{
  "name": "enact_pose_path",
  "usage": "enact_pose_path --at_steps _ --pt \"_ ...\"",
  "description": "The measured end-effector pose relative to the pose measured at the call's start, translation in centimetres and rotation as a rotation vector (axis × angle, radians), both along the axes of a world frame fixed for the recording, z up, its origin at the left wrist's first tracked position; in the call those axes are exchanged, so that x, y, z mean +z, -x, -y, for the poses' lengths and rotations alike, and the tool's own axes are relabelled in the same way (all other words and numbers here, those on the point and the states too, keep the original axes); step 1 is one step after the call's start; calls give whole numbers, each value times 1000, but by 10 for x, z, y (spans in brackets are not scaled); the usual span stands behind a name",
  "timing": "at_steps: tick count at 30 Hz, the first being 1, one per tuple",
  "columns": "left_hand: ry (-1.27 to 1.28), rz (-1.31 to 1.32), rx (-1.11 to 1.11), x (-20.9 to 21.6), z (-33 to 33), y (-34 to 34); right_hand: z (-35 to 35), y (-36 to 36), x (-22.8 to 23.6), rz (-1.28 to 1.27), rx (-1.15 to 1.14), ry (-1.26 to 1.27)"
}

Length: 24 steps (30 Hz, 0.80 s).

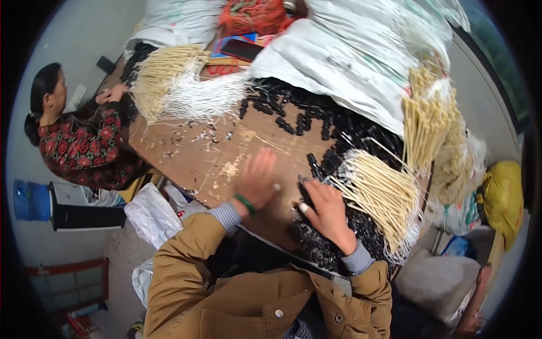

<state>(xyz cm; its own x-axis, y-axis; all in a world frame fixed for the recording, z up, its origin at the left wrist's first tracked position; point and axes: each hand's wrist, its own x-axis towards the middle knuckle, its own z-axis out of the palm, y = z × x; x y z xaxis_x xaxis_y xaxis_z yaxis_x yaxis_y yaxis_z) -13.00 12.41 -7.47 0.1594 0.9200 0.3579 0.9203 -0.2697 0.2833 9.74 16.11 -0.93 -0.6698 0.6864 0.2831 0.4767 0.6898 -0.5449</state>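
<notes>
A small hand-assembly workshop, by the look of it: a worn brown table (pixel 214 164) carries bundles of pale sticks (pixel 389 195) with white strings (pixel 206 95) and scattered black pieces (pixel 285 125). Big white sacks (pixel 333 62) crowd its far side, a co-worker (pixel 79 138) sits at its left end, and a water dispenser (pixel 84 210) stands by the wall.

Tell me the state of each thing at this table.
Left hand: open, blurred.
Right hand: palm down, grip unclear.
Black pieces: loose, scattered.
Right sticks: lying bunched.
Left sticks: lying bunched.
White sacks: creased.
Phone: lying flat.
Red net bag: filled.
Tabletop: littered with scraps.
</notes>
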Motion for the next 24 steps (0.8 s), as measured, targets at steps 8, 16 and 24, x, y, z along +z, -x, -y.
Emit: enact_pose_path --at_steps 8,16,24 --pt "27 -51 83 -8 9 55 -52 113 -13 133 35 -129" --pt "138 -65 -80 9 5 101 -145 151 -27 248 -35 -187" --pt "2 -65 199 10 -31 156 -227 143 -18 279 -219 -141"
